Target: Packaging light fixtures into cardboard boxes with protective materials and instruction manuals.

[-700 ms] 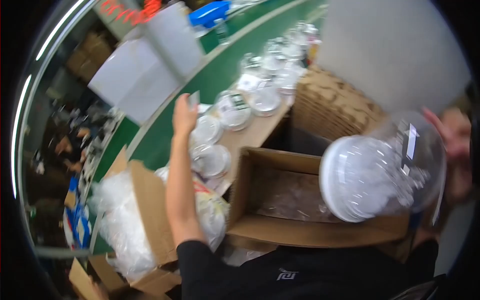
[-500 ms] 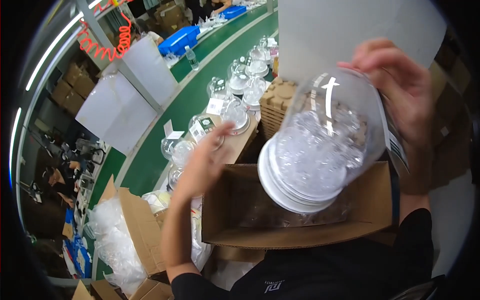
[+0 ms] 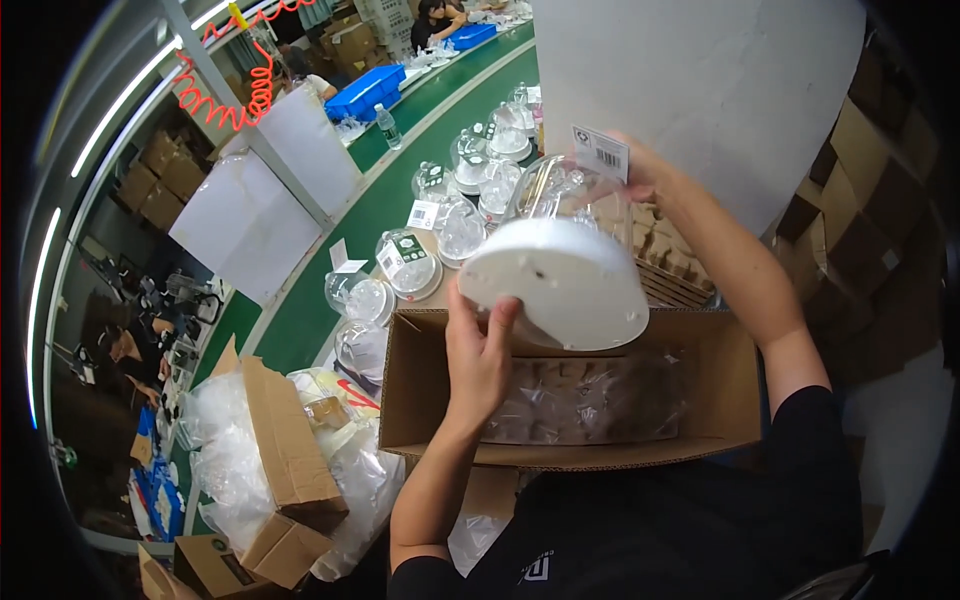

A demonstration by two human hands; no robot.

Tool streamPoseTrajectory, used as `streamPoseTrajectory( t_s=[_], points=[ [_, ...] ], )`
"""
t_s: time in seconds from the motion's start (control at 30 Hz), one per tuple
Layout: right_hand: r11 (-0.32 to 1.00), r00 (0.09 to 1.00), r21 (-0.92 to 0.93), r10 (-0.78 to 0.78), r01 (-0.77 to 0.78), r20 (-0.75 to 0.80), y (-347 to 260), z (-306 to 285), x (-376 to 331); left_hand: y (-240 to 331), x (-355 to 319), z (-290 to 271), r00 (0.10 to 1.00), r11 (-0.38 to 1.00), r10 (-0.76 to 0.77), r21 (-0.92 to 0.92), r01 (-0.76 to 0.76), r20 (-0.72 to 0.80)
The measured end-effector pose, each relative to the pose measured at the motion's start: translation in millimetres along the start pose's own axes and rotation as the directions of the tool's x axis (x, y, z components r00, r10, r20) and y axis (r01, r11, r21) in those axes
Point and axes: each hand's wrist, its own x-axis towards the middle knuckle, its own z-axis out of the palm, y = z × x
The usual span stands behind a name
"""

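Observation:
Tilted in the air over the open cardboard box [image 3: 735, 410] is a clear dome [image 3: 525, 200] on a thick white round base [image 3: 560, 285]. Its flat underside faces me. My left hand [image 3: 482, 350] grips the near left rim of that base, thumb on the underside. Up at the dome's top, my right hand [image 3: 645, 172] is closed around it, the fingers partly hidden behind a white hang tag [image 3: 602, 153]. Clear plastic wrap over brownish pieces [image 3: 590, 400] lies on the bottom of the box.
Several similar domes [image 3: 408, 265] stand along the green bench [image 3: 290, 330]. Behind the held dome are stacked moulded brown trays [image 3: 670, 265]. A white panel [image 3: 690, 90] rises beyond. At lower left, a carton [image 3: 285, 440] stands beside plastic bags [image 3: 230, 460]. More cartons [image 3: 860, 200] are stacked right.
The dome has swung so its underside turns toward me, and it has moved slightly left and away. My left hand, empty before, has taken hold of the base. My right hand has moved left.

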Motion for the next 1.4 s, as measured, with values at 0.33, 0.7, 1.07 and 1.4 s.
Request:
streamPoseTrajectory(
  t_s=[0.33, 0.7, 1.07, 1.4],
  points=[
    [0.991, 0.999, 0.119, 0.054, -0.054, 0.006, 11, 3, -7, 35, -9, 1, 0.990, 0.981, 0.140, 0.140, -0.135, -0.032],
    [0.613, 0.950, -0.728, -0.153, 0.306, 0.271, -60, 121, -45, -25, -42, -31, 0.848, 0.842, -0.128, -0.395, 0.367, 0.514],
    [0.270, 0.704, -0.659, -0.402, 0.702, 0.586, -62, 193, -70, -17, -45, -28, 0.950, 0.956, -0.243, -0.120, 0.269, 0.195],
    [0.871, 0.884, -0.238, -0.353, 0.430, 0.307, -46, 141, -38, -17, -43, -3, 0.993, 0.911, -0.007, -0.409, 0.056, 0.122]
  ],
)
